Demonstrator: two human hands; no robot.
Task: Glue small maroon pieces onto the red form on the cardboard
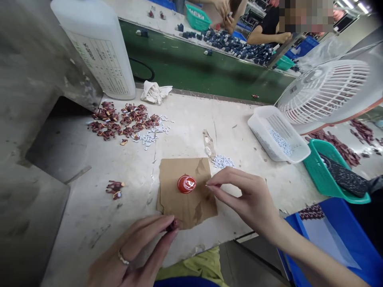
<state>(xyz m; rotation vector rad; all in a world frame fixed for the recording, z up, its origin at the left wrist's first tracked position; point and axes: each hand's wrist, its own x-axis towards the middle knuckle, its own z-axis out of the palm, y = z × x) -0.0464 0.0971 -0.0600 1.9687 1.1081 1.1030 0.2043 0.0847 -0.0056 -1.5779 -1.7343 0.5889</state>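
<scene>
A person's two bare hands work over a pale, scuffed tabletop (191,131). The left hand (131,248), a ring on one finger, pinches a small dark maroon piece (172,225) between thumb and forefinger, at the near edge of a torn sheet of brown cardboard (173,211). The right hand (253,195) is narrowed, thumb and forefinger tips together over the cardboard's right side — whether they grip anything is too small to tell. Between the hands, on the cardboard, stands a little red cup (181,185) with a glossy top. Just beyond the right hand lies a heap of tiny pale pieces (222,161); far left is a cluster of maroon figures (107,123).

The maroon piece looks light and stiff, best taken by its sides in a fingertip pinch, with any thin parts spared. The pale bits seem nearly weightless and easily dropped — edges suit them. The cup's shiny top may be slippery; its sides look safer to hold.
</scene>
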